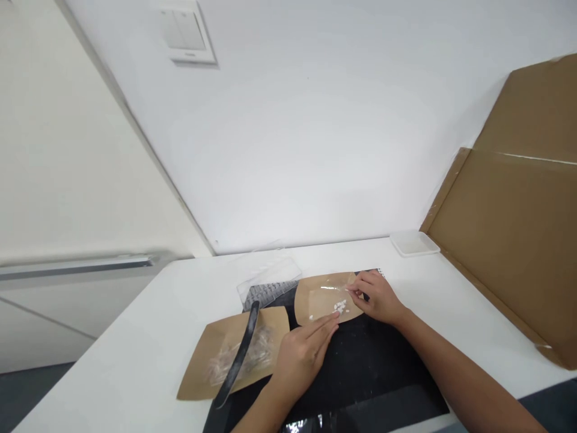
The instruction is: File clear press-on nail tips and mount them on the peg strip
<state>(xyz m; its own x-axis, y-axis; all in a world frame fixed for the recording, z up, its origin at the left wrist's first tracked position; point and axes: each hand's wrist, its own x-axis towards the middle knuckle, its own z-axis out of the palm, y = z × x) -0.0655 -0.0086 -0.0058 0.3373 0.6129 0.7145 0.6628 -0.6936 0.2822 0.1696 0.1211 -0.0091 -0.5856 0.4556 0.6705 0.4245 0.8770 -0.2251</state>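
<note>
Some white bits [340, 307] lie in a brown tray [303, 300] on a black mat [365, 355]. The left hand [300, 353], fingers close together, touches them; its grip is hard to tell. The right hand [379, 297] pinches something clear [344, 288].
</note>
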